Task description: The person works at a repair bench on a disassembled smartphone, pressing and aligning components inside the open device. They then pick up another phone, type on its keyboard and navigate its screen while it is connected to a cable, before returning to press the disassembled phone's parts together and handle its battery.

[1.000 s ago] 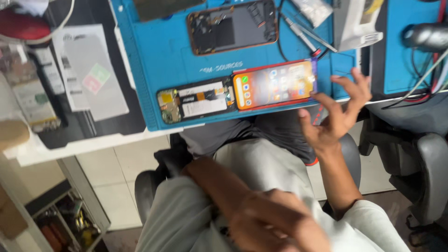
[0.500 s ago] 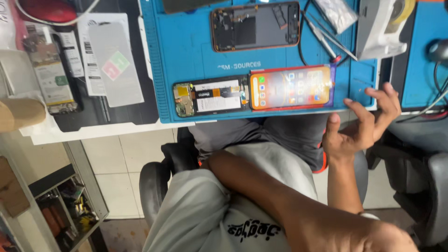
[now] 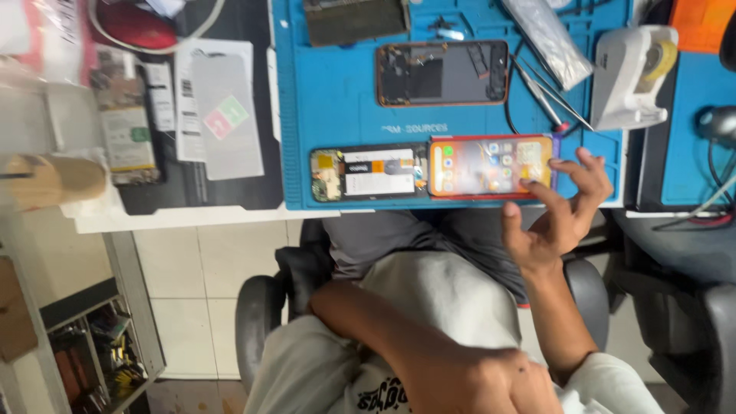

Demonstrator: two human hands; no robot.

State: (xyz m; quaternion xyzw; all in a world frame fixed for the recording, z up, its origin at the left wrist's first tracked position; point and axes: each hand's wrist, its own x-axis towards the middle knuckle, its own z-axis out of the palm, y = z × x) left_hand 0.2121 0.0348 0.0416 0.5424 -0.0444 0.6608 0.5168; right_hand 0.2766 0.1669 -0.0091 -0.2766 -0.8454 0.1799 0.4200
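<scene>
Your right hand [image 3: 563,211] has come up and in since a second ago — it hung off the mat's corner with fingers spread, and now its fingertips [image 3: 529,184] curl over the right end of the lit phone [image 3: 491,165] at the centre right of the frame, touching or just above the screen; I cannot tell which. The hand is open and clawed, grasping nothing. The phone has not shifted: it lies flat along the near edge of the blue mat [image 3: 337,92], end to end with the opened phone body [image 3: 368,172] to its left. That puts you at the screen rather than lifting anything. Your left hand [image 3: 475,379] sits at the bottom of the frame against your shirt, knuckles toward the camera, closed loosely — whether it holds something I cannot tell. The whole view has also slid, so the mat sits higher and more to the right than before. Further up the mat lies a second open phone [image 3: 441,73], with tweezers [image 3: 552,103] and a white tape dispenser [image 3: 629,77] at the upper right
</scene>
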